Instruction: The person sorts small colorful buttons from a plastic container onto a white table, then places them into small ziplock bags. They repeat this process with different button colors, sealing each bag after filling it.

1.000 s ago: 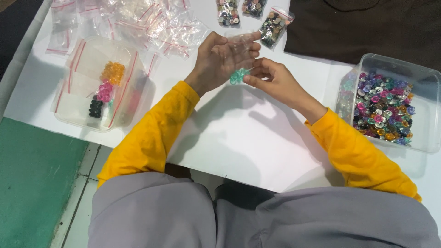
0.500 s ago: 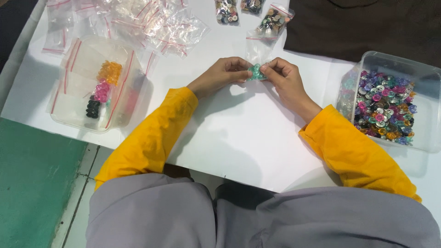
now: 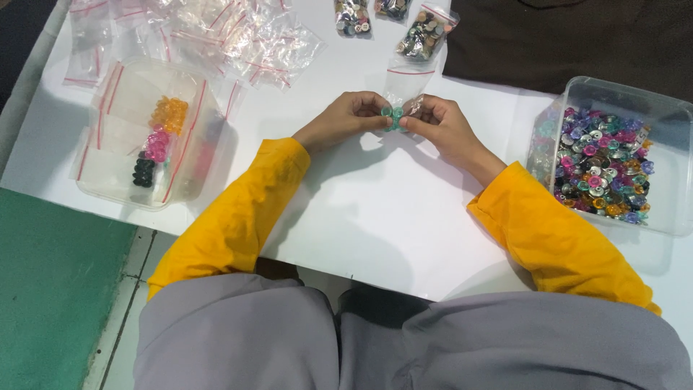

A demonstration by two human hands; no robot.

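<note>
Both my hands meet over the white table (image 3: 390, 209), pinching a small clear zip bag (image 3: 406, 87) with a red seal line. My left hand (image 3: 346, 119) grips its lower left side and my right hand (image 3: 440, 126) its lower right side. A few teal-green buttons (image 3: 393, 115) sit in the bottom of the bag between my fingertips. The bag's open top stands upright, away from me. Yellow sleeves cover both forearms.
A clear tub (image 3: 613, 155) of mixed coloured buttons stands at the right. At the left a clear tray (image 3: 144, 133) holds bagged orange, pink and black buttons. Empty zip bags (image 3: 216, 32) are piled at the back left, filled bags (image 3: 426, 32) at the back, and dark cloth (image 3: 577, 40) lies behind.
My hands have closed together on the bag and shifted slightly away from me; earlier my left hand was spread open over it. The view has moved a little.
</note>
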